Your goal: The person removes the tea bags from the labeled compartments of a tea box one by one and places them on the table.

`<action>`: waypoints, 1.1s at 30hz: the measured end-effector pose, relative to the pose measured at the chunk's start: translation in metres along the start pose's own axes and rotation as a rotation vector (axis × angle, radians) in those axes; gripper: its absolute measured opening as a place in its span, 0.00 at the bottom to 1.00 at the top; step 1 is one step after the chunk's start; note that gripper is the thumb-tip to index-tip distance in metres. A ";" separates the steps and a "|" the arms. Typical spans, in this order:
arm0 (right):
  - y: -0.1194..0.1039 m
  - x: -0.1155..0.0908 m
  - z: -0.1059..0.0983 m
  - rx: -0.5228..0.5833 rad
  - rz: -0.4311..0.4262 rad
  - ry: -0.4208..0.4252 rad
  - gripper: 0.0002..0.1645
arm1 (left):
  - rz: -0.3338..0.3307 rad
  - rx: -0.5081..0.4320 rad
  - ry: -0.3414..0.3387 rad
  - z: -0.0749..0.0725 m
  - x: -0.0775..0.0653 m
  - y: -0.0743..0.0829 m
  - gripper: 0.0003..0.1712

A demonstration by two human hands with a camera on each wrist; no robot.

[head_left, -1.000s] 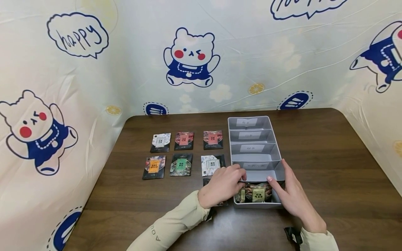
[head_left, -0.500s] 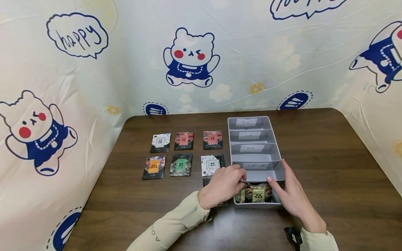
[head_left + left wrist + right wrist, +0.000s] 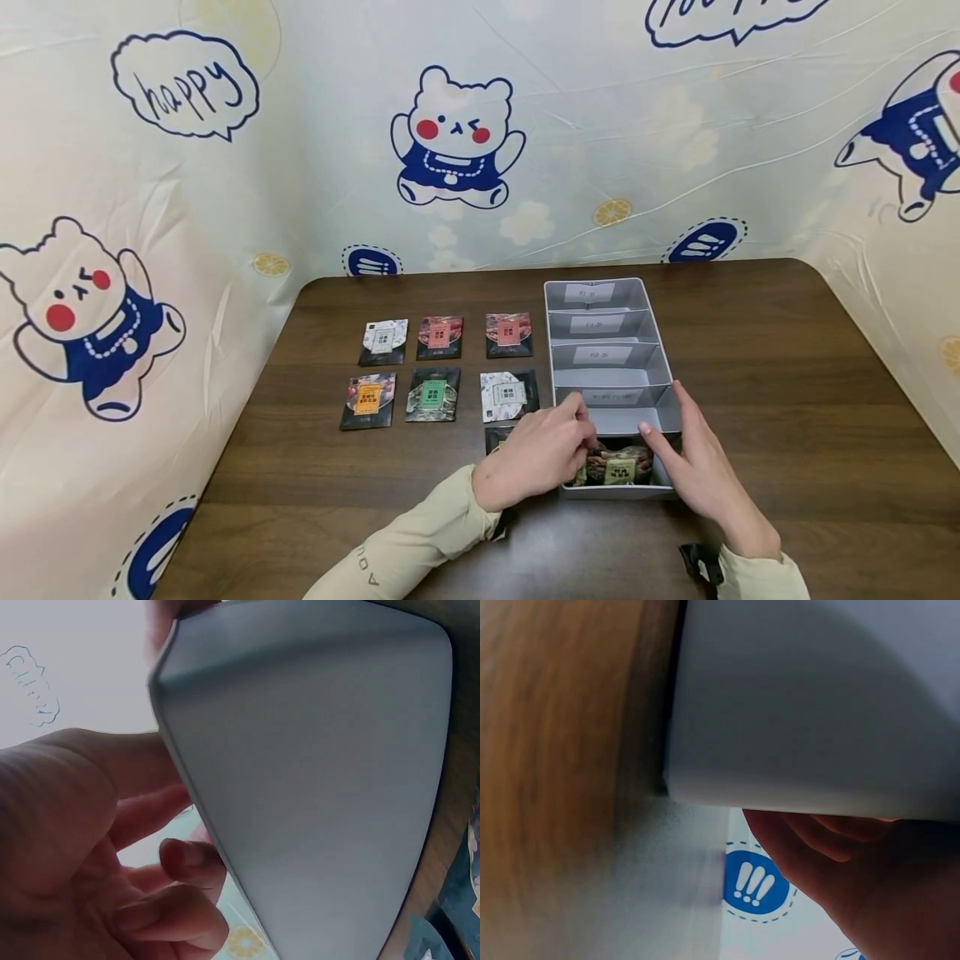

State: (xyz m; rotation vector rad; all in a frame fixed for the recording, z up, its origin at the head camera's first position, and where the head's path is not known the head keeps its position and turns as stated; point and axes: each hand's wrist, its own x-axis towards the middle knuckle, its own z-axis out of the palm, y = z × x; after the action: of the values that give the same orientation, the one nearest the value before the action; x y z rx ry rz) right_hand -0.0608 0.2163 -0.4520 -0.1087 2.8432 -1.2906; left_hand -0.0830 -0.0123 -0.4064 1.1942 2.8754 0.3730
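A long grey box point(image 3: 615, 492) with labelled compartments stands on the table. In its nearest compartment lie dark tea packets with yellow-green labels; one packet point(image 3: 620, 472) shows clearly, and part of another appears left of it. My left hand point(image 3: 536, 450) reaches over the box's left rim, its bent fingers at the packets' left side. Its fingertips are hidden inside, so a pinch cannot be made out. In the left wrist view, the thumb crosses the rim of the grey wall point(image 3: 300, 765). My right hand point(image 3: 705, 471) grips the right wall, thumb over the rim and fingers outside.
Left of the box lie flat tea packets: two with red labels point(image 3: 439, 337) point(image 3: 508, 335), two white-topped ones point(image 3: 383, 342) point(image 3: 509, 396), an orange-labelled one point(image 3: 367, 401) and a green-labelled one point(image 3: 432, 394). Another dark packet point(image 3: 497, 437) is partly under my left hand. A printed curtain point(image 3: 570, 150) surrounds the table.
My left hand has shifted slightly right and deeper into the near compartment. The visible packet there has moved a little right and toward me. My right hand stays on the box.
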 end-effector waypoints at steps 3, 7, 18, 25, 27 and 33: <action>0.000 0.000 0.000 0.001 -0.003 0.002 0.50 | 0.023 0.005 -0.013 0.000 -0.001 0.001 0.08; 0.001 0.000 0.001 -0.001 -0.003 0.001 0.50 | 0.036 -0.002 -0.013 0.000 -0.002 0.001 0.07; 0.000 0.001 0.001 -0.001 0.005 -0.015 0.50 | 0.029 -0.064 -0.053 -0.002 -0.004 0.005 0.02; 0.000 0.000 -0.001 0.016 0.019 -0.036 0.47 | 0.068 -0.029 -0.026 0.000 -0.003 0.008 0.06; -0.001 0.000 -0.002 0.019 0.021 -0.041 0.47 | 0.067 -0.029 -0.024 0.002 -0.002 0.008 0.07; -0.001 -0.001 -0.002 0.018 0.021 -0.033 0.47 | 0.058 -0.021 -0.011 0.004 -0.002 0.009 0.05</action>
State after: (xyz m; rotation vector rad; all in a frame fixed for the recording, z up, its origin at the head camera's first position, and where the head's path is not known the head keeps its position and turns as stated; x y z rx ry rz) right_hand -0.0600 0.2170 -0.4495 -0.0986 2.7967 -1.2984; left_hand -0.0750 -0.0061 -0.4086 1.2742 2.8252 0.3958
